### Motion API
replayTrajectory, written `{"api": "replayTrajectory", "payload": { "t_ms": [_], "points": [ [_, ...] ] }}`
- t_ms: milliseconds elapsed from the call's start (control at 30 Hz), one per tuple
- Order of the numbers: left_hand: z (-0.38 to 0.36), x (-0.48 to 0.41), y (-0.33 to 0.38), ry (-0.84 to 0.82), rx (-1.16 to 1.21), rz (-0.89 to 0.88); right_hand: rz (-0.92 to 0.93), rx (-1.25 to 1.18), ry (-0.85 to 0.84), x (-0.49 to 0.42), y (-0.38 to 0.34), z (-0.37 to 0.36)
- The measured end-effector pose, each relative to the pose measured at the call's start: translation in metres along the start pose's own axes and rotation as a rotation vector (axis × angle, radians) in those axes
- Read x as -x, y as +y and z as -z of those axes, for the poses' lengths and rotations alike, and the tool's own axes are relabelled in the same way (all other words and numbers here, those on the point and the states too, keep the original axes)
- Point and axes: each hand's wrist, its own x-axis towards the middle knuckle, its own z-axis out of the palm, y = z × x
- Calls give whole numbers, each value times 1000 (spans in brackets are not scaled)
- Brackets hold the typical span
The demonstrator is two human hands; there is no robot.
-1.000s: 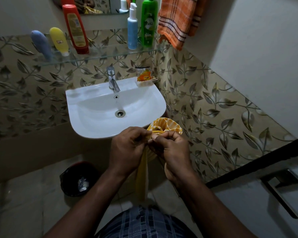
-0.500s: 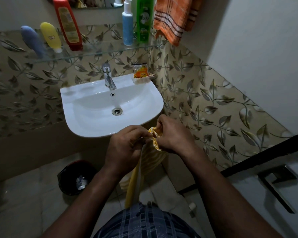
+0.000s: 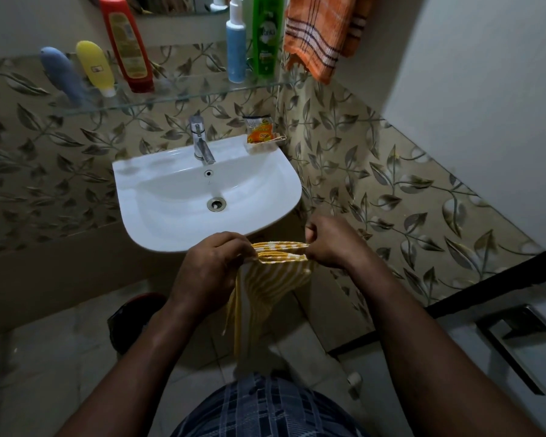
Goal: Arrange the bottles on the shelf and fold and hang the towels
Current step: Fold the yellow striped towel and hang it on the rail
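A yellow-and-white striped towel (image 3: 265,288) hangs in front of the sink, its top edge stretched flat between my hands. My left hand (image 3: 212,266) pinches the left end and my right hand (image 3: 331,244) pinches the right end. On the glass shelf (image 3: 186,93) stand a blue tube (image 3: 62,75), a yellow tube (image 3: 96,67), a red bottle (image 3: 128,42), a blue pump bottle (image 3: 235,48) and a green bottle (image 3: 267,36). An orange checked towel (image 3: 322,33) hangs at the shelf's right end.
The white sink (image 3: 259,190) with a chrome tap (image 3: 200,141) is below the shelf; an orange sachet (image 3: 259,130) rests at its back right corner. A dark bin (image 3: 130,320) stands on the floor at left. A door handle (image 3: 514,335) is at lower right.
My hands have drawn apart, the right one moving right, so the bunched towel top is now pulled out into a flat folded edge.
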Motion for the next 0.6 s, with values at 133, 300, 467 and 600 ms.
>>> {"api": "replayTrajectory", "payload": {
  "t_ms": [133, 300, 467, 600],
  "points": [
    [2, 7, -24, -24, -30, 48, 302, 51, -93, -3, 6, -5],
    [4, 13, -35, -161, -100, -26, 494, 171, -171, -6, 16, -17],
    [9, 13, -42, -161, -82, -14, 581, 270, -160, -7, 16, -32],
    [1, 19, -44, -227, -88, -26, 516, 585, -306, -7, 5, -46]
  ]
}}
